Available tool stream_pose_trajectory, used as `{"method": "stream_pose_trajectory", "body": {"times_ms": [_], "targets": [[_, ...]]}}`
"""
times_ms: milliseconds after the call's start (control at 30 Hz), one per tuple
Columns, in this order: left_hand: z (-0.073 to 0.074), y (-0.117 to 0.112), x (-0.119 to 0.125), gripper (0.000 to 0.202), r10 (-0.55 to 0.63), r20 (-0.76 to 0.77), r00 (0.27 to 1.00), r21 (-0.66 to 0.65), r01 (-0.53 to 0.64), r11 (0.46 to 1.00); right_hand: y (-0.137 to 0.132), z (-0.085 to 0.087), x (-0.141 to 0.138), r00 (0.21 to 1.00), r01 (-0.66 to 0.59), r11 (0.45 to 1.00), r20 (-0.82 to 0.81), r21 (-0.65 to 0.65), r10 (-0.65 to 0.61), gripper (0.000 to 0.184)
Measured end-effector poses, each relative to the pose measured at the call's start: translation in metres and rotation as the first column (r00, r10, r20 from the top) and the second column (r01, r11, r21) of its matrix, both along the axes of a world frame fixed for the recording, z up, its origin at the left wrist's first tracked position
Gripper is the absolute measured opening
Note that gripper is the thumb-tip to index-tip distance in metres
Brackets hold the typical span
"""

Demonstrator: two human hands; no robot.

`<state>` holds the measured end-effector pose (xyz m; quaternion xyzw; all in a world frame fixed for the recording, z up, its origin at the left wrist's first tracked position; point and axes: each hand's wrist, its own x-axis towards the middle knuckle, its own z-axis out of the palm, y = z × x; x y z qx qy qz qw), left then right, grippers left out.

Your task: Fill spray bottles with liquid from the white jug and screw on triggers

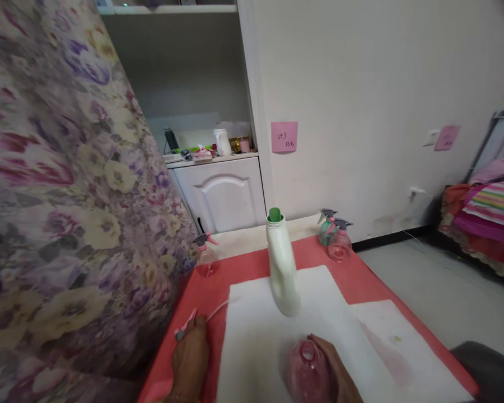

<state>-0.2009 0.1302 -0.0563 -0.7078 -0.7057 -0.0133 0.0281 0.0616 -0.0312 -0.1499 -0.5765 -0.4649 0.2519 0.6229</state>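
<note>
My left hand rests on the red table cover near its left edge, fingers closed on a pink and grey sprayer head whose thin white tube trails to the right. My right hand wraps around an open pink spray bottle with no top, standing on a white cloth. A tall white detergent bottle with a green cap stands upright just beyond, on the same cloth.
A pink spray bottle stands at the far left of the red table; a green one and a pink one at the far right. A floral curtain hangs left. White cabinet, wall, bedding beyond.
</note>
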Motion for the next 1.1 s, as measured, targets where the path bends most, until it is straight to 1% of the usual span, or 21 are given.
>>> {"method": "stream_pose_trajectory", "body": {"times_ms": [133,233,300,400,500,600,700,800,867,967,1100], "targets": [[0.006,-0.032,0.019,0.048,-0.009,0.039,0.999,0.023,0.008,1.0,-0.004,0.008,0.002,1.0,-0.018,1.0,-0.007,-0.023,0.018,0.084],[0.005,-0.06,0.041,0.048,-0.055,0.061,0.997,0.011,0.054,0.998,-0.007,0.008,0.006,0.999,-0.039,0.999,0.006,-0.007,0.039,0.091],[0.001,-0.075,0.059,0.05,-0.081,0.054,0.995,0.005,0.08,0.997,-0.008,0.005,0.009,0.998,-0.059,0.998,0.022,0.023,0.058,0.09],[-0.003,-0.09,0.082,0.05,-0.112,0.009,0.994,-0.034,0.112,0.993,-0.007,0.0,0.014,0.995,-0.084,0.994,0.051,0.067,0.08,0.084],[-0.007,-0.099,0.094,0.051,-0.11,-0.003,0.994,-0.05,0.11,0.993,-0.006,-0.004,0.017,0.994,-0.094,0.989,0.069,0.118,0.086,0.081],[-0.017,-0.113,0.091,0.049,-0.106,0.029,0.994,0.032,0.105,0.994,-0.006,-0.004,0.018,0.991,-0.121,0.982,0.069,0.145,0.112,0.079],[-0.04,-0.134,0.084,0.045,-0.132,0.056,0.99,0.149,0.123,0.981,-0.008,-0.002,0.021,0.99,-0.138,0.981,0.059,0.136,0.131,0.072],[-0.065,-0.155,0.081,0.042,-0.191,0.045,0.981,0.147,0.182,0.972,-0.011,0.0,0.024,0.987,-0.15,0.98,0.068,0.13,0.143,0.062],[-0.078,-0.163,0.082,0.043,-0.215,0.045,0.975,0.166,0.205,0.964,-0.013,0.001,0.026,0.986,-0.159,0.98,0.067,0.123,0.151,0.056],[-0.088,-0.167,0.081,0.044,-0.243,0.059,0.968,0.23,0.224,0.947,-0.015,0.004,0.027,0.983,-0.178,0.978,0.065,0.112,0.171,0.05],[-0.095,-0.167,0.07,0.044,-0.31,0.055,0.949,0.303,0.28,0.911,-0.017,0.004,0.029,0.984,-0.173,0.978,0.065,0.118,0.166,0.046]]}}
